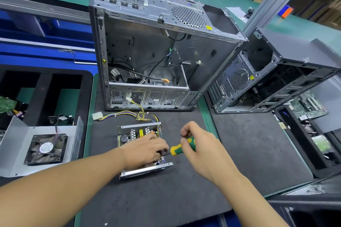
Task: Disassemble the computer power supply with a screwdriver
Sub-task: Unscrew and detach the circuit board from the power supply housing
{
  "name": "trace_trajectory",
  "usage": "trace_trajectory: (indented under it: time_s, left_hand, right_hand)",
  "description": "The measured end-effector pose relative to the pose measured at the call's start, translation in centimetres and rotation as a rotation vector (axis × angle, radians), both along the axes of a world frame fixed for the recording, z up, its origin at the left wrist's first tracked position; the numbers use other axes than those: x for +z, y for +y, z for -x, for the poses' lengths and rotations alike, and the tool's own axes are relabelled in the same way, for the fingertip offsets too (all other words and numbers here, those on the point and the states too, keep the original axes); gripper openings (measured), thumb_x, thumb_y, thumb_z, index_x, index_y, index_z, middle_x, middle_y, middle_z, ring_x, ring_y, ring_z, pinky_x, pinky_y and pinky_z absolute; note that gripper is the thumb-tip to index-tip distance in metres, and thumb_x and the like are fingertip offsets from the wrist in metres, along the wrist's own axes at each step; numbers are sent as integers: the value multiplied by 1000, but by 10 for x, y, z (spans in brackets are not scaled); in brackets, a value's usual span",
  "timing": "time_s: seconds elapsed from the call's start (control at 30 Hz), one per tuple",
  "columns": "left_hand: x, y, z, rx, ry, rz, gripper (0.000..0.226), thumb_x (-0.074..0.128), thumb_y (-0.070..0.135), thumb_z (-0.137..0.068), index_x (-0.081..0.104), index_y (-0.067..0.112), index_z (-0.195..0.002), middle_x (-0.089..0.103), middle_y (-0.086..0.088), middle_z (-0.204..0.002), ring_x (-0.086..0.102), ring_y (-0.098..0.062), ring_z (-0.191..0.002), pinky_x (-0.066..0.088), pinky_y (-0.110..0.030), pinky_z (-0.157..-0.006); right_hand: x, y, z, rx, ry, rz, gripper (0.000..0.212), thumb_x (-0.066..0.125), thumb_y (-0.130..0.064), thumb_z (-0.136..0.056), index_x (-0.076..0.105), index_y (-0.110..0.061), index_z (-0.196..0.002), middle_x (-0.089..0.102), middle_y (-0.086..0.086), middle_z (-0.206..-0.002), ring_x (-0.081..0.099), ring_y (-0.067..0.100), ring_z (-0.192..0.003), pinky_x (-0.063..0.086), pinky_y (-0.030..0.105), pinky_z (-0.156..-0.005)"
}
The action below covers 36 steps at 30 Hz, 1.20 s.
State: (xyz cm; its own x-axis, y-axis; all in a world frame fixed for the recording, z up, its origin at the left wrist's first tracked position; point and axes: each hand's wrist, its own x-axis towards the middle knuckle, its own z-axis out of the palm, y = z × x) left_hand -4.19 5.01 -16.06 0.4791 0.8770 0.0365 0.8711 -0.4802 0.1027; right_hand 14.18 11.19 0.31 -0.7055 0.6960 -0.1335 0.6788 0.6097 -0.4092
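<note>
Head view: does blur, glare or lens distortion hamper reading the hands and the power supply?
Head view: wide-angle bending bows the case edges; left hand, right hand, screwdriver and power supply are sharp; light even, shadows soft, no harsh glare; far top right corner smeared.

Single view, head-worn, wide-angle. Looks forward and steeply down onto worktop [166, 199]. Close range: both forearms enter from bottom corners. Left hand [145, 150] and right hand [201, 149], latter gripping screwdriver [177, 149], meet just below frame centre at power supply [136, 133]. Open computer case [147, 42] fills upper centre; second case [295, 55] at right edge. Background lines tilt and bow toward frame edges.
</note>
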Motion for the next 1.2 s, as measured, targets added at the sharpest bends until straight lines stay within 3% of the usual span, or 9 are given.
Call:
trace_trajectory:
  time_s: [0.1, 0.23, 0.4, 0.57, 0.67, 0.77, 0.93, 1.1, 1.2]
  left_hand:
    - [20, -2, 9, 49, -119, 64, 28, 34, 20, -98, 59, 15, -109, 55, 2, -123, 49, -22, -108, 39, -34, -100]
    - [56, -19, 38, 250, -262, 18, 11, 50, 18, -78, 59, 13, -80, 62, -3, -83, 56, -25, -80, 45, -36, -74]
    - [64, -75, 93, 769, -751, -86, 18, 69, 1, -75, 64, 17, -79, 65, 12, -74, 56, 0, -68, 46, -13, -67]
    - [71, -151, 158, 1116, -886, -124, 28, 72, 12, -86, 74, 34, -104, 71, 15, -74, 53, -3, -52, 43, -10, -56]
    - [74, -194, 192, 1249, -922, -24, 14, 71, 25, -89, 77, 32, -99, 72, 15, -69, 62, -7, -53, 47, -15, -54]
    - [76, -230, 208, 1297, -991, 92, 11, 69, 25, -91, 77, 30, -97, 75, 6, -73, 66, -8, -62, 50, -23, -57]
    - [70, -253, 195, 1167, -819, 403, 13, 65, 26, -93, 75, 33, -95, 76, 5, -77, 67, -29, -68, 53, -38, -61]
    - [63, -268, 181, 1141, -856, 538, 18, 62, 14, -93, 76, 20, -102, 74, 12, -73, 67, -5, -59, 49, -18, -52]
    - [49, -273, 163, 1094, -730, 627, 21, 62, 17, -87, 77, 22, -101, 76, 8, -77, 71, -7, -71, 57, -25, -69]
  right_hand:
    - [3, 0, 7, -16, 33, -12, 9, 49, -32, -95, 40, -35, -93, 58, -17, -85, 53, 13, -76, 49, 40, -72]
    - [10, -4, 33, 19, 121, -52, 12, 52, -31, -91, 40, -33, -91, 59, -12, -83, 51, 15, -70, 48, 40, -67]
    - [8, -25, 92, 147, 251, -64, 10, 54, -29, -92, 44, -31, -91, 60, -14, -82, 52, 11, -73, 47, 39, -67]
    - [6, -56, 143, 291, 275, -5, 12, 54, -30, -92, 42, -33, -91, 58, -11, -75, 51, 10, -65, 44, 36, -58]
    - [7, -74, 169, 364, 280, 46, 11, 54, -31, -92, 43, -32, -91, 57, -5, -68, 50, 12, -57, 46, 37, -53]
    - [8, -95, 189, 454, 249, 60, 11, 54, -32, -92, 43, -32, -92, 57, -3, -68, 46, 12, -55, 39, 34, -52]
    - [7, -114, 208, 557, 207, 47, 11, 54, -32, -94, 44, -29, -96, 60, -2, -75, 45, 14, -55, 42, 35, -58]
    - [5, -129, 222, 625, 164, 78, 11, 53, -33, -94, 44, -29, -97, 64, 2, -84, 51, 22, -62, 48, 45, -63]
    - [3, -134, 225, 643, 150, 92, 12, 54, -33, -93, 44, -29, -97, 64, 3, -85, 54, 26, -65, 48, 45, -65]
